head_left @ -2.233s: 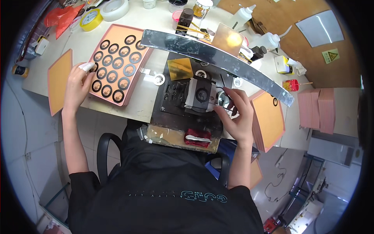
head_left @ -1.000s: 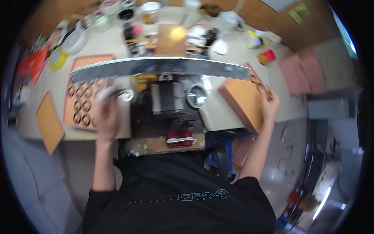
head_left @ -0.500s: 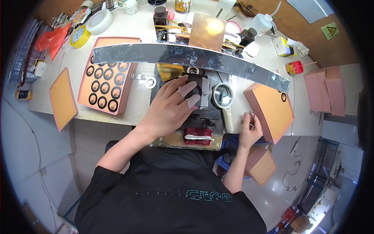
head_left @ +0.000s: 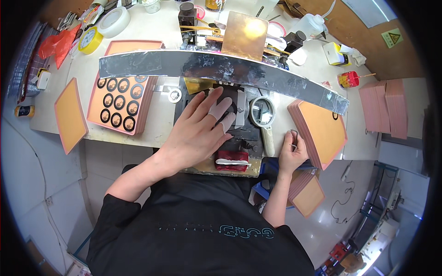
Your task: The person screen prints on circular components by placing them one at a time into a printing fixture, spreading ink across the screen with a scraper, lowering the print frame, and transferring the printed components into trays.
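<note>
My left hand reaches over the black fixture of a bench machine, fingers stretched out and pale covers on two of them. What lies under the fingertips is hidden. Beside the stack of pink-edged trays on the right, my right hand is closed around a thin, dark, bent piece, too small to name. Between the hands lies a magnifying glass with a pale handle. In front of the fixture sits a dark red pad with a white strip on it.
A long dark bar spans the bench above my hands. On the left, stacked trays carry several black rings; another tray leans by the bench edge. Tape rolls, bottles and a red pot stand farther back.
The view has shifted slightly. My left hand stays over the fixture, its fingers a little straighter and more spread. My right hand has turned slightly, still gripping the thin piece.
</note>
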Tool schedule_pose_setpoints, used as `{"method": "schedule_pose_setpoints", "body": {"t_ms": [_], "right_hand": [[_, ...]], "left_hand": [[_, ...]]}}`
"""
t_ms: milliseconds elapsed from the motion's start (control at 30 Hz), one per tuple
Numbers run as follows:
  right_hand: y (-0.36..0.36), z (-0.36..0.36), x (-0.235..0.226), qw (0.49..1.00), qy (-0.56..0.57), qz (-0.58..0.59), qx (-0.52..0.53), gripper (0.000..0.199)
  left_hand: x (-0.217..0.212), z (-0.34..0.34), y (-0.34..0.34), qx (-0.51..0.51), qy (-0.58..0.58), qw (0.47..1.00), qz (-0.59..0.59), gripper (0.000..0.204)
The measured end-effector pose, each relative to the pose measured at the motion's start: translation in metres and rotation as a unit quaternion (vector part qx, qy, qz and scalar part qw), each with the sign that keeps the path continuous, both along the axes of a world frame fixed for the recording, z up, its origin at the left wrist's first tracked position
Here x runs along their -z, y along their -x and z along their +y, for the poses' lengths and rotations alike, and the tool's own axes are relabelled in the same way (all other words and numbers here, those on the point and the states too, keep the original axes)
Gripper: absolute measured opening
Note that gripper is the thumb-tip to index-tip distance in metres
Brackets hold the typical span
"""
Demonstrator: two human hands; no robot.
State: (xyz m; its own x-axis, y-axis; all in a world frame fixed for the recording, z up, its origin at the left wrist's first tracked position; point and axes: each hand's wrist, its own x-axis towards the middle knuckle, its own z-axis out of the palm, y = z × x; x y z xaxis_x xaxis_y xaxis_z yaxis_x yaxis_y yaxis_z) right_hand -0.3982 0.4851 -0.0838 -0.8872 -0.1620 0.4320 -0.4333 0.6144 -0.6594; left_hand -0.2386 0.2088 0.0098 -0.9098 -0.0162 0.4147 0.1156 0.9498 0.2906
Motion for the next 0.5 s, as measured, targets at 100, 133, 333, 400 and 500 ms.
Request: {"method": "schedule_pose_setpoints", "body": {"t_ms": [100,133,333,400,500], "right_hand": [[0.000,0.000,-0.001,1.000,-0.015,0.004,0.004,0.017],[0.000,0.000,-0.001,1.000,-0.020,0.005,0.005,0.017],[0.000,-0.002,-0.002,1.000,-0.026,0.015,0.004,0.015],[-0.001,-0.002,-0.002,1.000,-0.024,0.019,0.005,0.015],[-0.001,-0.002,-0.002,1.000,-0.022,0.021,0.005,0.015]], "left_hand": [[-0.001,0.004,-0.002,-0.019,0.000,1.000,-0.008,0.040],[-0.001,0.006,-0.002,-0.026,0.000,1.000,-0.011,0.041],[-0.004,0.013,0.000,-0.042,-0.018,0.999,-0.027,0.044],[-0.006,0.010,-0.001,-0.032,-0.015,0.999,-0.038,0.045],[-0.007,0.008,-0.001,-0.022,-0.011,0.999,-0.049,0.047]]}}
